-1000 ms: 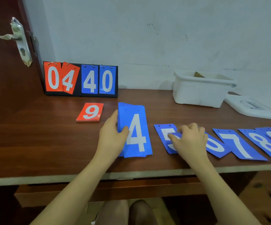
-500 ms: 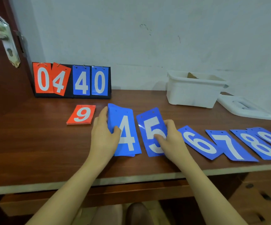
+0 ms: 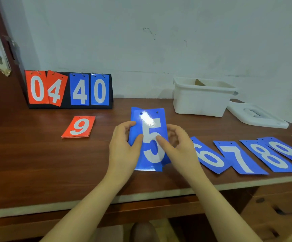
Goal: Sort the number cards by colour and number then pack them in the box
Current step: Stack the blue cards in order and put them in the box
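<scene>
here the blue stack (image 3: 149, 142), topped by the 5, is pinched along both long edges: the left hand (image 3: 124, 147) has its thumb laid on the face and its fingers curled behind the left edge, and the right hand (image 3: 178, 145) mirrors it on the right edge. the stack is held just above the table (image 3: 36, 163), long axis running away from the body, punched holes at the far end. the blue 6 (image 3: 210, 158) lies just right of the right hand, which is nearer to it, its long axis slanted toward the near right. the white box (image 3: 201, 100) stands further back on the right.
</scene>
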Motion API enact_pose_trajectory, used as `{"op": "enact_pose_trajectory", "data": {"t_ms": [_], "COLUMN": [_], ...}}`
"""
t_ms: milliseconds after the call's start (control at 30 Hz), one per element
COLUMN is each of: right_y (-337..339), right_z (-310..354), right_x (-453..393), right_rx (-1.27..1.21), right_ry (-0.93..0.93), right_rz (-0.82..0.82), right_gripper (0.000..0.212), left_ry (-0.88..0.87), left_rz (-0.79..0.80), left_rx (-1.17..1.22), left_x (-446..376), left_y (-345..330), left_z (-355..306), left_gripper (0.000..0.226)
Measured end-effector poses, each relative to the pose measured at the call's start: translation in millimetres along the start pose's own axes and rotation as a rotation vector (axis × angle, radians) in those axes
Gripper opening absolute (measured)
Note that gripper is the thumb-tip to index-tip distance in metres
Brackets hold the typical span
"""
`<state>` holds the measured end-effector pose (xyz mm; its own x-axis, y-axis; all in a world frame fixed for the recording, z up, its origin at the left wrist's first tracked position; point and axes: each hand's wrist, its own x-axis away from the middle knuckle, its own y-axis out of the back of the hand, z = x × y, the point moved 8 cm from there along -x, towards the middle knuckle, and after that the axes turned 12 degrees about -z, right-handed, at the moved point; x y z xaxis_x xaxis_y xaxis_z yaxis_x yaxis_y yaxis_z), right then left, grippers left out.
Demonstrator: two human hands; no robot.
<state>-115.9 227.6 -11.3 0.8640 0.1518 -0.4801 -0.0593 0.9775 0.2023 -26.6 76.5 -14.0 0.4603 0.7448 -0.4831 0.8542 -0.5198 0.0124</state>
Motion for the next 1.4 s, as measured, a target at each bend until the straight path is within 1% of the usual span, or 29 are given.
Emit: {"op": "enact_pose_trajectory", "data": {"t_ms": [67, 100, 133, 200, 267, 367, 433, 567, 633, 667, 733, 800, 867, 933, 967, 1033, 1067, 1167, 1267, 1333, 1400], "right_y": [31, 45, 58, 74, 79, 78, 78, 70, 65, 62, 58, 59, 72, 84, 87, 83, 78, 64, 73, 88, 113], "right_z": [-9, -18, -32, -62, -77, -80, -81, -88, -87, -85, -77, -66, -55, -46, -44, -42, -40, -36, -35, -38, -45], "right_x": [-15, -22, -28, -33, -33, -39, -43, -49, -50, -50, -52, -54, -53, -50, -48, -45, -44, -35, -33, -36, -43], "right_rx": [0.339, 0.55, 0.741, 0.991, 1.059, 1.038, 1.0, 0.993, 0.942, 0.895, 0.722, 0.481, 0.233, 0.021, -0.071, -0.218, -0.241, -0.173, -0.143, -0.046, 0.16], "right_ry": [0.115, 0.122, 0.067, -0.099, -0.185, -0.158, -0.181, -0.253, -0.262, -0.248, -0.19, -0.095, -0.044, -0.077, -0.111, -0.19, -0.208, -0.168, -0.141, -0.109, -0.041], "right_rz": [-0.124, -0.151, -0.123, 0.032, 0.133, 0.139, 0.147, 0.253, 0.262, 0.244, 0.172, 0.03, -0.192, -0.36, -0.407, -0.427, -0.407, -0.323, -0.315, -0.3, -0.314], "right_gripper": [0.033, 0.037, 0.043, 0.052, 0.059, 0.066, 0.074, 0.087, 0.084, 0.077, 0.048, 0.019, 0.011, 0.008, 0.008, 0.01, 0.009, 0.011, 0.011, 0.011, 0.012], "left_ry": [0.014, 0.027, 0.026, 0.008, -0.002, -0.003, 0.003, 0.0, -0.01, -0.018, -0.034, -0.032, -0.028, -0.028, -0.029, -0.018, -0.008, 0.012, 0.0, -0.004, 0.026], "left_rz": [0.0, 0.011, 0.024, 0.044, 0.055, 0.048, 0.041, 0.012, 0.0, -0.006, -0.023, -0.042, -0.053, -0.054, -0.056, -0.054, -0.044, -0.007, -0.008, -0.016, -0.028], "left_rx": [0.038, 0.062, 0.078, 0.082, 0.064, 0.034, 0.01, -0.044, -0.066, -0.081, -0.119, -0.165, -0.211, -0.227, -0.217, -0.159, -0.12, 0.007, 0.081, 0.072, 0.088], "left_x": [1, 2, 3, 4, 4, 3, 1, -4, -7, -8, -12, -16, -18, -19, -19, -17, -15, -6, 5, 9, 11], "left_y": [-7, -12, -18, -29, -41, -52, -54, -48, -44, -43, -40, -39, -39, -41, -43, -47, -51, -65, -76, -83, -92], "left_z": [-4, -5, -8, -14, -18, -17, -14, -8, -6, -5, -3, 0, 2, 2, 1, -1, -3, -12, -20, -19, -18], "left_gripper": [0.035, 0.037, 0.038, 0.04, 0.041, 0.042, 0.041, 0.039, 0.039, 0.039, 0.04, 0.04, 0.04, 0.04, 0.04, 0.039, 0.039, 0.035, 0.039, 0.042, 0.042]}}
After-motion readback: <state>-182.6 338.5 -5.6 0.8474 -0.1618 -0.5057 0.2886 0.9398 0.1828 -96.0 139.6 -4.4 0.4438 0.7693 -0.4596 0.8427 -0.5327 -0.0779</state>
